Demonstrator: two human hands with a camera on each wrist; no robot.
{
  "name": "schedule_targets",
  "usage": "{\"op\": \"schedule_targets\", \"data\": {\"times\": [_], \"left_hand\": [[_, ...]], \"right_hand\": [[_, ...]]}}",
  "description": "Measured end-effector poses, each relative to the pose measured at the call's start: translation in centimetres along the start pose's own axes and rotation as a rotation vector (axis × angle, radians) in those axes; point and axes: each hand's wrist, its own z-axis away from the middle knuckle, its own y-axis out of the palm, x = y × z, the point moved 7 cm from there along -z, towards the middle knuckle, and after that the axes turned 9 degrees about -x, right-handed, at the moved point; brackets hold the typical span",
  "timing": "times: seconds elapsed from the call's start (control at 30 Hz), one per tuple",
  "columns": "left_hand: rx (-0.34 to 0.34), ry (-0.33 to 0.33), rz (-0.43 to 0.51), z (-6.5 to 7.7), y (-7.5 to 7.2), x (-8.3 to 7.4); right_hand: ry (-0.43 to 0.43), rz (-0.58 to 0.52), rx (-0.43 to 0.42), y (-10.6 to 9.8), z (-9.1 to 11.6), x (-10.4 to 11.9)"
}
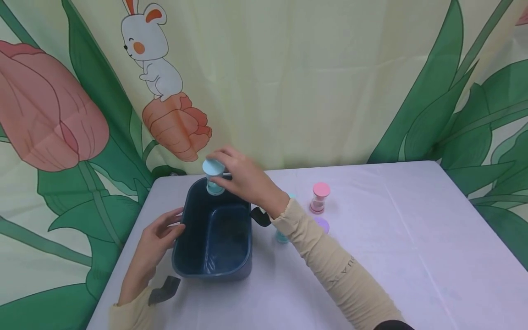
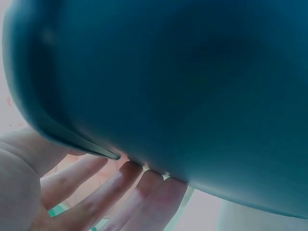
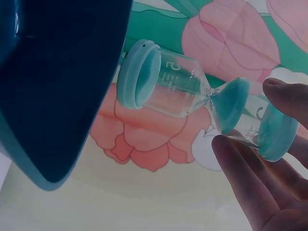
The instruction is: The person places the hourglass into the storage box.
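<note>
My right hand (image 1: pixel 243 176) pinches a light-blue sand timer (image 1: pixel 214 176) by one end, over the far end of a dark blue bin (image 1: pixel 212 271). In the right wrist view the sand timer (image 3: pixel 195 89) has clear bulbs, blue-green sand and pale blue caps; thumb and fingers are about its nearer cap, and its other end is close to the bin wall (image 3: pixel 72 120). At the bin's left side, my left hand (image 1: pixel 158 236) touches the outer wall near the rim. The left wrist view shows fairly straight fingers (image 2: pixel 96 197) with tips against the bin (image 2: pixel 192 96).
Right of the bin, a pink sand timer (image 1: pixel 319 198) stands on the white-covered table (image 1: pixel 392 238). A purple cap (image 1: pixel 322 224) and a teal base (image 1: pixel 282 237) show past my right forearm, which partly hides them. A printed curtain (image 1: pixel 288 91) hangs behind the table.
</note>
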Motion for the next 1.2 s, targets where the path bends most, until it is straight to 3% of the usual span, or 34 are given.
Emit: {"op": "schedule_targets", "data": {"times": [0.9,1.2], "left_hand": [[0.024,-0.004,-0.007,0.0,0.0,0.3],[0.032,0.019,-0.013,0.1,0.1,0.1]], "right_hand": [[0.084,0.017,0.099,3.7,-0.6,-0.8],[0.158,0.037,0.157,4.9,-0.9,-1.4]]}}
